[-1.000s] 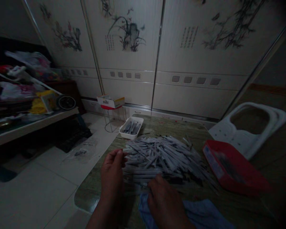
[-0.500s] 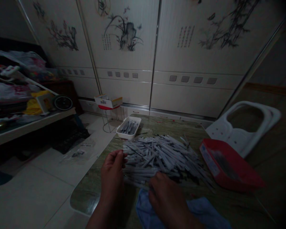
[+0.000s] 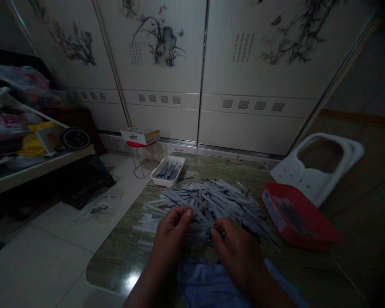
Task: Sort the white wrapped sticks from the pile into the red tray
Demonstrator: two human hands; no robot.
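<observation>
A wide pile of slim, whitish translucent pen tubes [image 3: 224,201], some with dark ends, lies on the green marbled table [image 3: 115,252]. My left hand [image 3: 173,229] is over the near left part of the pile, thumb and forefinger pinched together; what sits between them is too dim to make out. Close by on the right, my right hand [image 3: 235,246] is closed with its fingertips on what looks like a pen tube with a dark end. Beneath my wrists a blue cloth [image 3: 208,284] lies at the near edge.
A white tray [image 3: 155,181] holding pens stands at the table's far left. On the right is a red bin [image 3: 314,244] with thin pieces inside, beside a white plastic chair [image 3: 333,179]. A red stool [image 3: 137,144] carries a printed box [image 3: 141,137] beyond the table.
My left hand has moved right, uncovering tubes at the pile's left side. The right hand has lifted slightly up and right, so both hands are nearer each other. The view has shifted a little.
</observation>
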